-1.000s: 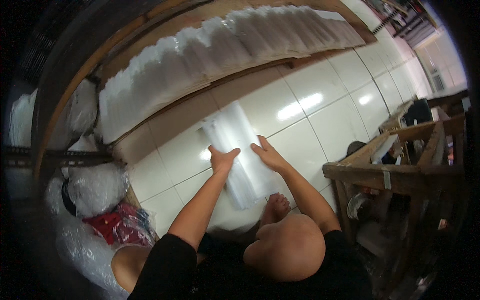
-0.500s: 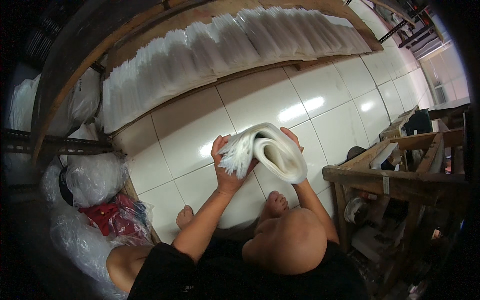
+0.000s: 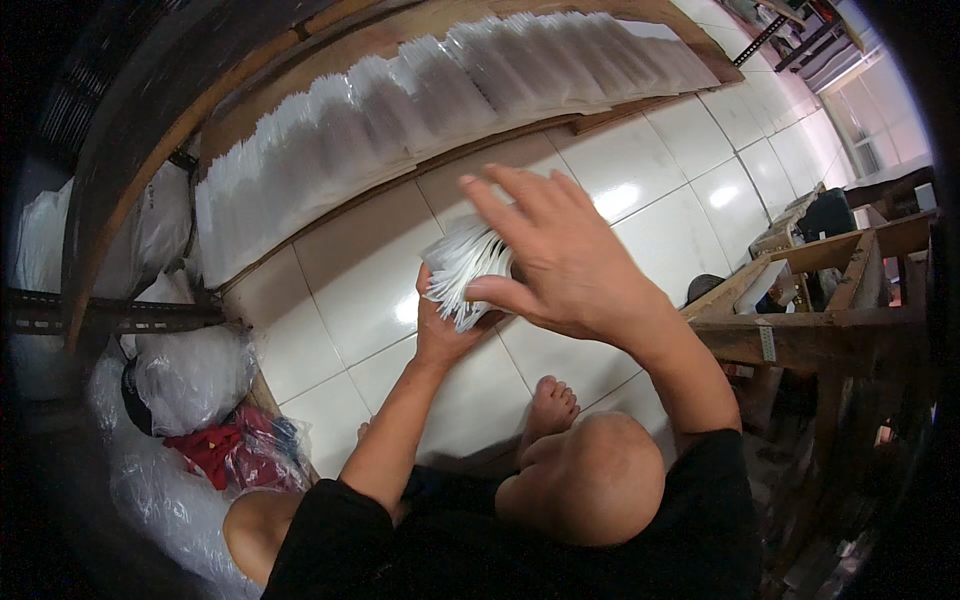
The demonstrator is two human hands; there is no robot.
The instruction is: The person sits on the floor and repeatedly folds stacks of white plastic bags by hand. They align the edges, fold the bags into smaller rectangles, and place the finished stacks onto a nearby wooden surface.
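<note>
A bundle of thin, whitish translucent plastic sheets (image 3: pixel 462 265), perhaps bags, is in front of me above the floor. From its left and underneath, my left hand (image 3: pixel 445 335) grips it. Over its right side is my right hand (image 3: pixel 570 260), fingers spread apart and thumb close to the fanned sheet ends; whether it touches them I cannot tell. This hand hides much of the bundle. Beyond, a long row of similar overlapping plastic sheets (image 3: pixel 400 115) lies fanned out on a wooden board (image 3: pixel 240 115).
White floor tiles (image 3: pixel 350 260) lie between me and the board. At left are clear plastic-wrapped bundles (image 3: pixel 195 365) and a red cloth item (image 3: pixel 210 455) in plastic. A wooden frame (image 3: pixel 850 325) holding odds and ends stands at right. My bare foot (image 3: pixel 553 405) rests below the bundle.
My right hand has let go of the bundle's right side and come up over it, fingers spreading. The rolled loop is now hidden behind it. My left hand keeps its grip.
</note>
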